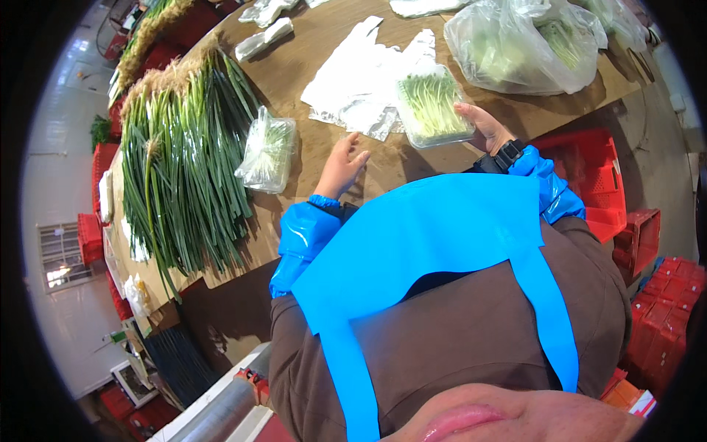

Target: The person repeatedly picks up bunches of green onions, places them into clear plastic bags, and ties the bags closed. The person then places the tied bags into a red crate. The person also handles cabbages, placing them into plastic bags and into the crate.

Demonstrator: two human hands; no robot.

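My right hand [486, 128] grips the right side of a clear plastic tray of sprouts [433, 105], tilted a little above the table. Its pale stems and green tips show through the plastic. To the left, my left hand [343, 166] holds nothing, its thumb and fingers apart over the wooden tabletop [309, 160]. Just beyond both hands lie white plastic bags [359, 77], spread and crumpled, partly behind the tray. A second tray of sprouts [269, 150], wrapped in a clear bag, rests left of my left hand.
A thick row of green onions [182, 160] covers the table's left side, roots at the far end. Large clear bags of greens [519, 50] stand at the far right. Folded white bags [264, 40] lie farther back. A red plastic crate [594, 182] is beside my right arm.
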